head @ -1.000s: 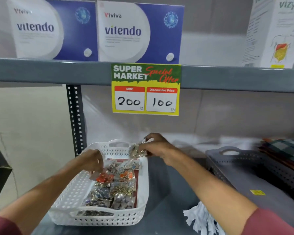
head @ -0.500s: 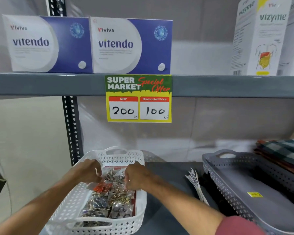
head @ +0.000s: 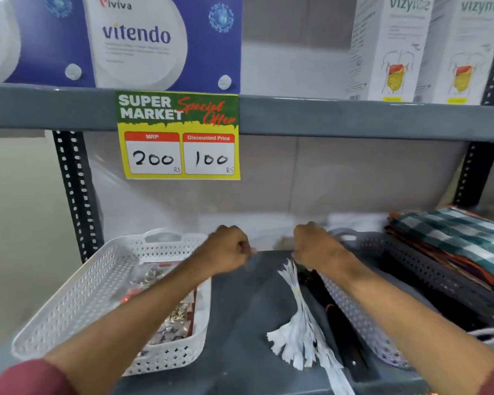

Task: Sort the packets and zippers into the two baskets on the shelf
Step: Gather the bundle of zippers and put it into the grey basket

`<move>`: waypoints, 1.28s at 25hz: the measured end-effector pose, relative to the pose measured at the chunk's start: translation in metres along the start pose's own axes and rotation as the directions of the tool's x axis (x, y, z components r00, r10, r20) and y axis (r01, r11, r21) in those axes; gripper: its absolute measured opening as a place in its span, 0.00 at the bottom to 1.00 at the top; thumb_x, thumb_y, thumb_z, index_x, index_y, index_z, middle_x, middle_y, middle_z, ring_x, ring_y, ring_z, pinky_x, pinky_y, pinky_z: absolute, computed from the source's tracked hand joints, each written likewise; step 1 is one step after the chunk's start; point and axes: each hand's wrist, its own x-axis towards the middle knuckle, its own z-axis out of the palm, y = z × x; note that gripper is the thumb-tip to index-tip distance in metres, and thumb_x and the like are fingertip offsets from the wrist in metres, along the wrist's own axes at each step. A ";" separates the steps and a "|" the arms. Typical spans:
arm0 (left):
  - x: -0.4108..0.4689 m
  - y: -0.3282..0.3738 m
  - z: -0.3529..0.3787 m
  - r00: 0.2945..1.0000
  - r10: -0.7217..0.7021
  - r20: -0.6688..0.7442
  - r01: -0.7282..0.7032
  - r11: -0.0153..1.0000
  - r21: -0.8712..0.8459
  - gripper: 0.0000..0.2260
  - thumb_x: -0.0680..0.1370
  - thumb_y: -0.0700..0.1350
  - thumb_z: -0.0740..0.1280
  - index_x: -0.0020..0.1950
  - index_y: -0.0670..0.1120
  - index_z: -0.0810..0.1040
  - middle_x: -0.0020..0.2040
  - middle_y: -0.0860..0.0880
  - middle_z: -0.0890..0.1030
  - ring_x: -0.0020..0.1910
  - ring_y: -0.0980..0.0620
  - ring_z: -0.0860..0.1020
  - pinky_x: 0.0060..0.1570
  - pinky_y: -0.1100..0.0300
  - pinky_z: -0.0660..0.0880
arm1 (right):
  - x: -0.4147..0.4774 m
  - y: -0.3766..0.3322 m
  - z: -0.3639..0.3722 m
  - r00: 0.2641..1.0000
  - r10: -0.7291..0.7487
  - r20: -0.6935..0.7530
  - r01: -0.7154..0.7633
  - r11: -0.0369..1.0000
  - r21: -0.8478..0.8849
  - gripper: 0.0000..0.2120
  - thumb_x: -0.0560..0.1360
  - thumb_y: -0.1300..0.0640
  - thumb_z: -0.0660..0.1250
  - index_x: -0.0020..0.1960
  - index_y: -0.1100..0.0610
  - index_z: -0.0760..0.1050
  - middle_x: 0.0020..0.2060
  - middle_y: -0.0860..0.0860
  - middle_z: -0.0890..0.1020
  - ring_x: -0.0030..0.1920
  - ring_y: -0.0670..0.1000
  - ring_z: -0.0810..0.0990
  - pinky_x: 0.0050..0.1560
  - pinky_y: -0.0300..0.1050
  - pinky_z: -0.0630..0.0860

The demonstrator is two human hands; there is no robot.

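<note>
A white basket (head: 69, 297) stands on the left of the shelf, holding several clear packets (head: 177, 315) of small trinkets. A grey basket (head: 351, 306) sits on the right. Between them a bundle of white zippers (head: 300, 317) lies fanned out on the shelf, with black zippers (head: 334, 317) beside it along the grey basket's wall. My right hand (head: 315, 246) is closed on the top end of the white bundle. My left hand (head: 228, 249) hovers as a fist just past the white basket's right rim; nothing clear shows in it.
Folded checked cloths (head: 457, 240) lie stacked over the right side of the grey basket. A yellow price tag (head: 178, 136) hangs from the upper shelf edge, which carries medicine boxes (head: 143, 41). A black perforated upright (head: 74, 195) stands behind the white basket.
Both hands left the packets in the white basket and moved right. The right hand now grips the top of the white zipper bundle, and the view has shifted closer and to the right.
</note>
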 end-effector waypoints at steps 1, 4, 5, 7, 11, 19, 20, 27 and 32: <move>0.006 0.017 0.017 0.999 -0.004 0.045 0.004 1.000 0.005 0.11 0.75 0.45 0.68 0.39 0.39 0.84 0.40 0.41 0.87 0.41 0.45 0.85 0.42 0.57 0.80 | -0.009 0.008 0.008 0.999 0.002 0.044 0.003 0.993 -0.120 0.14 0.77 0.62 0.63 0.60 0.64 0.77 0.59 0.62 0.80 0.59 0.61 0.80 0.54 0.50 0.77; 0.016 0.056 0.072 0.981 -0.078 0.176 0.078 0.997 0.011 0.13 0.74 0.45 0.68 0.32 0.38 0.79 0.29 0.43 0.82 0.32 0.47 0.85 0.29 0.58 0.79 | -0.032 0.011 0.044 0.983 0.051 0.176 -0.005 0.968 -0.251 0.18 0.79 0.63 0.61 0.68 0.63 0.74 0.66 0.60 0.77 0.68 0.60 0.76 0.63 0.51 0.75; 0.017 0.065 0.088 0.970 -0.101 0.221 0.104 0.995 -0.003 0.10 0.73 0.42 0.68 0.35 0.38 0.79 0.31 0.42 0.83 0.34 0.44 0.86 0.28 0.58 0.79 | -0.034 0.012 0.054 0.978 0.074 0.194 -0.022 0.966 -0.256 0.19 0.79 0.63 0.62 0.69 0.62 0.73 0.68 0.59 0.76 0.69 0.59 0.75 0.64 0.51 0.75; 0.015 0.075 0.109 0.962 -0.116 0.247 0.117 0.993 0.010 0.06 0.73 0.38 0.67 0.44 0.35 0.80 0.44 0.36 0.85 0.43 0.39 0.85 0.34 0.56 0.77 | -0.038 0.013 0.063 0.977 0.098 0.188 -0.048 0.967 -0.250 0.19 0.80 0.64 0.61 0.70 0.61 0.73 0.69 0.56 0.75 0.70 0.57 0.75 0.65 0.50 0.76; 0.009 0.067 0.123 0.982 -0.099 0.162 0.102 0.995 -0.013 0.08 0.71 0.41 0.66 0.33 0.40 0.71 0.38 0.38 0.82 0.42 0.39 0.81 0.33 0.54 0.69 | -0.043 0.018 0.062 0.992 0.049 0.120 -0.023 0.978 -0.209 0.17 0.80 0.64 0.60 0.66 0.61 0.76 0.66 0.57 0.78 0.67 0.57 0.78 0.62 0.49 0.76; 0.030 0.075 0.068 0.982 -0.181 0.060 0.190 0.958 -0.217 0.14 0.70 0.44 0.71 0.26 0.43 0.74 0.16 0.50 0.74 0.17 0.59 0.72 0.19 0.72 0.65 | -0.051 0.075 -0.025 0.995 0.073 -0.065 -0.061 0.983 0.172 0.12 0.66 0.58 0.74 0.33 0.57 0.70 0.30 0.51 0.74 0.38 0.58 0.79 0.36 0.44 0.72; 0.036 0.085 0.060 0.984 -0.171 0.045 0.177 0.955 -0.239 0.15 0.70 0.44 0.71 0.26 0.43 0.74 0.16 0.50 0.75 0.17 0.59 0.73 0.20 0.73 0.65 | -0.050 0.091 -0.036 0.991 0.098 -0.093 -0.074 0.971 0.227 0.12 0.65 0.57 0.74 0.32 0.57 0.71 0.28 0.51 0.73 0.35 0.57 0.77 0.36 0.43 0.73; 0.094 0.174 0.095 0.988 -0.122 0.098 0.147 0.939 -0.310 0.06 0.71 0.41 0.72 0.38 0.41 0.77 0.25 0.49 0.81 0.20 0.57 0.80 0.21 0.69 0.73 | -0.027 0.190 -0.030 0.990 0.134 -0.043 -0.117 0.955 0.272 0.11 0.66 0.57 0.77 0.43 0.63 0.81 0.36 0.54 0.83 0.37 0.53 0.82 0.43 0.47 0.82; 0.105 0.193 0.164 0.957 -0.171 0.235 0.200 0.974 -0.105 0.09 0.70 0.36 0.73 0.49 0.39 0.78 0.38 0.43 0.86 0.26 0.54 0.83 0.24 0.64 0.77 | -0.019 0.213 0.011 0.972 0.162 0.169 -0.194 0.963 0.189 0.11 0.67 0.59 0.77 0.46 0.62 0.82 0.38 0.55 0.85 0.38 0.54 0.84 0.41 0.46 0.83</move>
